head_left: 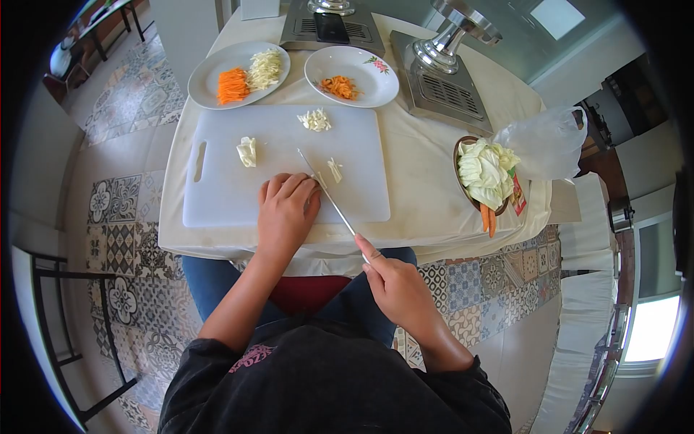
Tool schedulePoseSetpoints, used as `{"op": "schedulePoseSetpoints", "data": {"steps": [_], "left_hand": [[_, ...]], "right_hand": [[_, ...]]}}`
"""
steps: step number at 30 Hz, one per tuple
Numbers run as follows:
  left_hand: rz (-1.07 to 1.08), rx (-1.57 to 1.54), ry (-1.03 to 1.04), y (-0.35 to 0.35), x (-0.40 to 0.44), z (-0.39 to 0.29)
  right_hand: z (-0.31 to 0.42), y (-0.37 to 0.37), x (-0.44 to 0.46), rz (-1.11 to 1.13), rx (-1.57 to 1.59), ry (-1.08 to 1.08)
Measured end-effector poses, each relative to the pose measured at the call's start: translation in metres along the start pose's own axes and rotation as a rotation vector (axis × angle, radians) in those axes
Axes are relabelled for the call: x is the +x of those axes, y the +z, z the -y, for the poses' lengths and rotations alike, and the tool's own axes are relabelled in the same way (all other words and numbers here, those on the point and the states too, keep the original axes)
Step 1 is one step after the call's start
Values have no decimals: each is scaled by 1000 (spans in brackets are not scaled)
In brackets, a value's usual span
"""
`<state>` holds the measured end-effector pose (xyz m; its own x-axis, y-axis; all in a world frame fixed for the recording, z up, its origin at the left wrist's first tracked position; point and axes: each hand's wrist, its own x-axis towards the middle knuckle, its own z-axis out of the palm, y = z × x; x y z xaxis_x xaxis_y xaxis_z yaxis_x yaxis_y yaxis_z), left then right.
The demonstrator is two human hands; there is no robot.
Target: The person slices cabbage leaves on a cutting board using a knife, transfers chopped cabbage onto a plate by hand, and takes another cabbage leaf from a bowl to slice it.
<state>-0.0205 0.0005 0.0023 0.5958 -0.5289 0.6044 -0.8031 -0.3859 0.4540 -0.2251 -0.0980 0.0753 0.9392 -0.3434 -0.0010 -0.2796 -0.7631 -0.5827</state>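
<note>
My right hand [396,283] is wrapped around the handle of a knife [334,203], whose blade slants up and left over a white cutting board [224,195]. Against the blade's left side, my left hand [288,210] has its fingers curled down on a pale piece of cabbage [322,180], mostly hidden under the fingertips. Right of the blade lie a few thin cabbage strips [335,170]. Farther up the board are a pile of chopped cabbage [314,120] and, to the left, a separate cabbage chunk [246,152].
Behind the board, one plate [206,92] carries carrot and pale green shreds; another plate [371,94] holds carrot shavings. Two metal stoves [452,94] stand at the back, a phone [331,28] on one. At right, a bowl [458,163] holds cabbage leaves beside carrots and a plastic bag [542,141].
</note>
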Motion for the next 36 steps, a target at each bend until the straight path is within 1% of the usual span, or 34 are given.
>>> {"op": "schedulePoseSetpoints", "data": {"steps": [3,8,12,21,27,32,36], "left_hand": [[-20,8,6,0,1,0],[-15,-7,-2,1,0,1],[-5,-21,2,3,-1,3],[43,3,10,1,1,3],[116,77,10,1,3,-1],[184,106,45,0,3,0],[206,116,35,-1,4,-1]], "right_hand": [[-4,0,-13,21,-39,28],[0,-14,-36,21,-5,71],[-4,-20,-36,16,-49,108],[-16,-6,-19,-138,-153,47],[-15,-6,-21,-160,-251,21],[-13,-7,-22,-146,-310,35],[-12,-6,-23,-139,-342,44]]}}
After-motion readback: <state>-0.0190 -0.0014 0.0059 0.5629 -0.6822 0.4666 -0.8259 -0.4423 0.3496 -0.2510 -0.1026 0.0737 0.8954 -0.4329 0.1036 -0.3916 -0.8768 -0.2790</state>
